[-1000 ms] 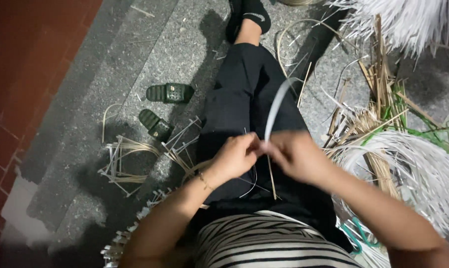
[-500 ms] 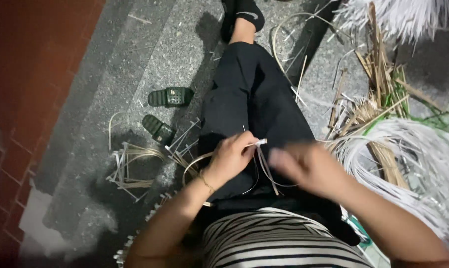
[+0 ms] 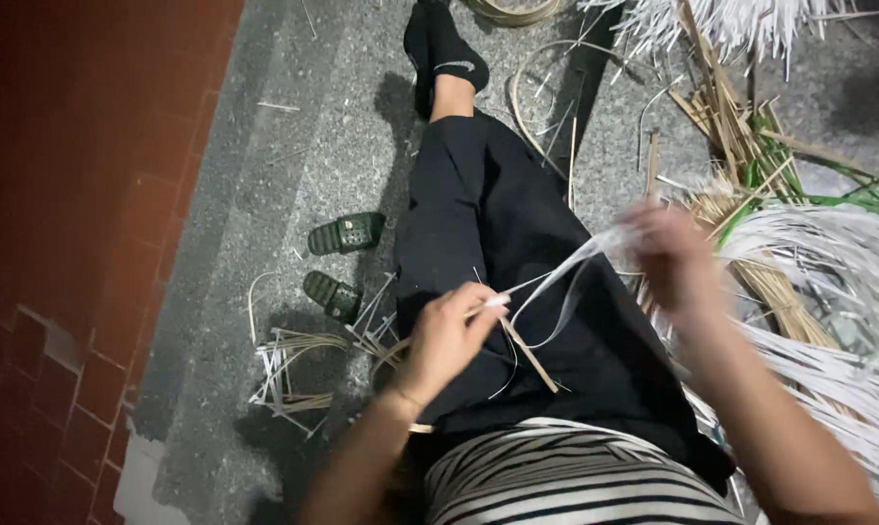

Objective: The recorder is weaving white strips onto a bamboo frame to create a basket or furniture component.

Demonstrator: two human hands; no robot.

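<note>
Centre frame: left hand [image 3: 449,335] pinches pale strip [image 3: 556,277]; blurred right hand [image 3: 668,258], centre right, apparently grips its far end.

Head cam, steep down, close

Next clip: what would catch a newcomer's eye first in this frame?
Centre frame, the left hand pinches a thin white strip over the black trousers, while the blurred right hand holds its far end. At right lies a big heap of white strips and tan canes; at left, two dark green sandals sit on the grey floor.
</note>
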